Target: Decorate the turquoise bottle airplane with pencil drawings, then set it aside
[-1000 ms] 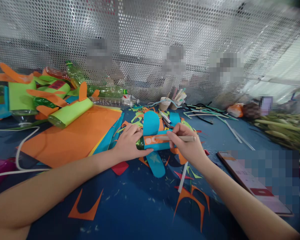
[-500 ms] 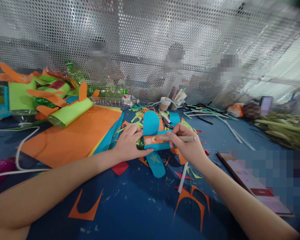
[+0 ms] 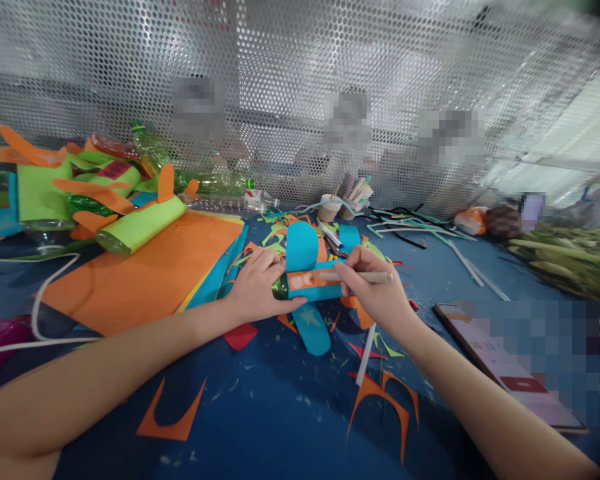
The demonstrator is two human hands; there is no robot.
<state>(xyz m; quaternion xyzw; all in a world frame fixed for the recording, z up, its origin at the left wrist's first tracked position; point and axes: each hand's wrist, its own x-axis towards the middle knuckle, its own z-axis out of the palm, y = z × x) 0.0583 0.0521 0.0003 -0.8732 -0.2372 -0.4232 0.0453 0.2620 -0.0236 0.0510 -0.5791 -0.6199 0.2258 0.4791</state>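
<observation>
A small plastic-bottle aeroplane [image 3: 307,283] wrapped in blue paper with an orange strip and blue paper wings lies on the blue table [image 3: 260,413]. My left hand [image 3: 257,287] is closed round its green front end and holds it down. My right hand [image 3: 375,287] pinches a thin wooden pencil [image 3: 367,277] whose tip rests on the orange strip.
Finished green and orange bottle planes [image 3: 135,223] lie at the back left beside an orange paper sheet [image 3: 140,270]. Paper scraps litter the table. A white cable [image 3: 40,300] runs at the left, a phone [image 3: 505,360] lies at the right, cups of sticks [image 3: 347,200] stand by the mesh wall.
</observation>
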